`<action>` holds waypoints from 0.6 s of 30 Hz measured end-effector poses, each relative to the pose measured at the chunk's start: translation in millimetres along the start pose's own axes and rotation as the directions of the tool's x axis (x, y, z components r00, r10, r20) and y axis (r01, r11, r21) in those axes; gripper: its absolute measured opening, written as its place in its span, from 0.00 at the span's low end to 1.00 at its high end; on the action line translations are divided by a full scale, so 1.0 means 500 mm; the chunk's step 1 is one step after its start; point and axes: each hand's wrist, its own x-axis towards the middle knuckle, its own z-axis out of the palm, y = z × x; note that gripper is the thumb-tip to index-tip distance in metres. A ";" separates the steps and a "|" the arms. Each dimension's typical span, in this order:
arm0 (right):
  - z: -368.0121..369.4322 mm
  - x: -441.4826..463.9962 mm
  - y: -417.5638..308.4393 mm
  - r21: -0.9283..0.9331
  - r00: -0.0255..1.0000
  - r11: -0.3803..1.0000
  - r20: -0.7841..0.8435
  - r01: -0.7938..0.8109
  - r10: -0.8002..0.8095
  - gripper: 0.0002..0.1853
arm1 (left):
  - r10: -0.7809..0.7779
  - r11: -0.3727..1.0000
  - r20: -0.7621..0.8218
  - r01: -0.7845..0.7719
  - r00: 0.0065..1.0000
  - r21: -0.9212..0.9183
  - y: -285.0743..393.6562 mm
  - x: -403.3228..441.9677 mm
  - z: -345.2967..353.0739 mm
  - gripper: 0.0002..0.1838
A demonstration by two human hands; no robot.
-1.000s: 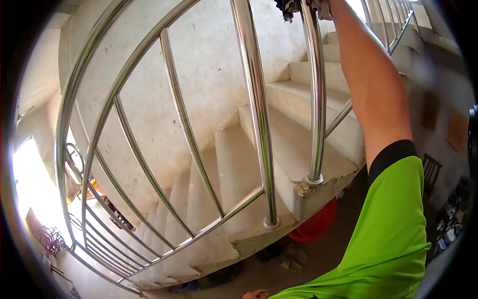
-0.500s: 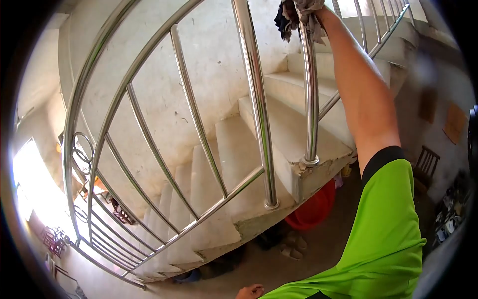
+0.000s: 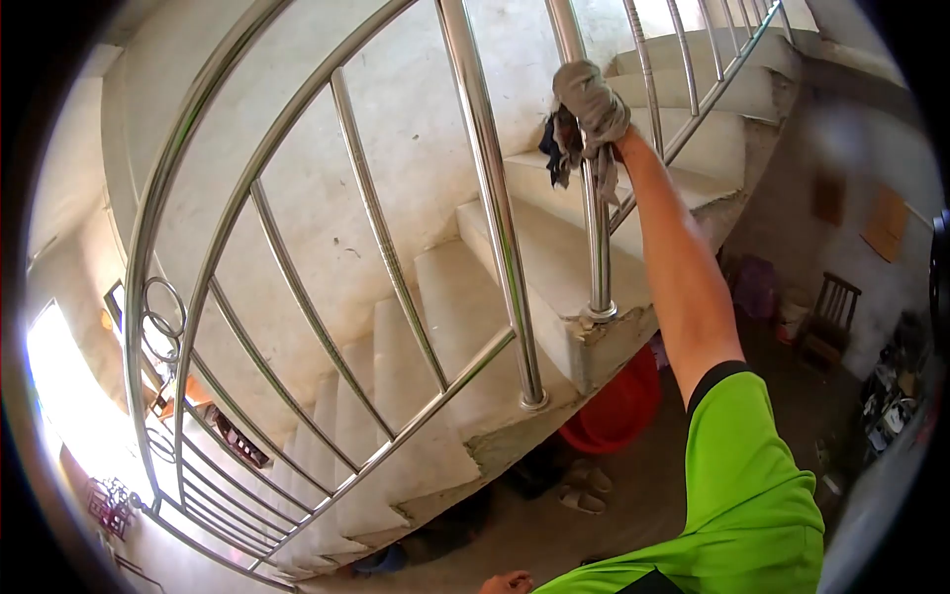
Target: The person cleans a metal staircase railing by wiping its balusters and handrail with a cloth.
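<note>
My right hand [image 3: 594, 104], in a grey glove or wrapped in grey cloth, is closed around an upright steel post of the stair railing [image 3: 600, 243]. Bunched between the hand and the post is a rag [image 3: 564, 148], dark on one side, with a grey end hanging below. My right arm reaches up and forward in a bright green sleeve. At the bottom edge, only a small part of my left hand [image 3: 507, 582] shows, low and apart from the railing; its fingers are mostly out of frame. A thicker steel post [image 3: 500, 208] stands just left of the gripped one.
Concrete stairs [image 3: 396, 327] run down to the left and up to the right behind the steel bars. Below the broken stair edge are a red basin [image 3: 614, 406] and a pair of slippers [image 3: 586, 485]. A wooden chair [image 3: 831, 317] stands by the right wall.
My right hand has slid down the post with the rag, from the top edge of the view to well inside it. The view has shifted slightly. My left hand stays low.
</note>
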 end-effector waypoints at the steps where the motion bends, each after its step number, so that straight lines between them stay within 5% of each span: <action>1: -0.004 -0.018 0.009 0.077 0.999 0.997 0.004 -0.032 0.032 0.17 | 0.003 1.000 0.002 -0.003 1.000 0.000 -0.004 0.000 0.002 0.19; 7: -0.005 -0.104 0.054 0.345 0.991 0.929 0.032 -0.132 0.129 0.17 | -0.027 0.998 -0.048 0.024 0.998 -0.061 -0.010 0.002 0.005 0.19; 13: 0.002 -0.159 0.088 0.498 0.984 0.850 0.054 -0.173 0.169 0.17 | -0.020 0.944 -0.075 -0.005 0.997 -0.329 -0.027 0.030 0.011 0.15; 18: 0.015 -0.191 0.095 0.492 0.983 0.853 0.027 -0.172 0.183 0.17 | 0.151 0.905 -0.181 -0.210 0.972 -0.370 -0.055 0.054 0.021 0.15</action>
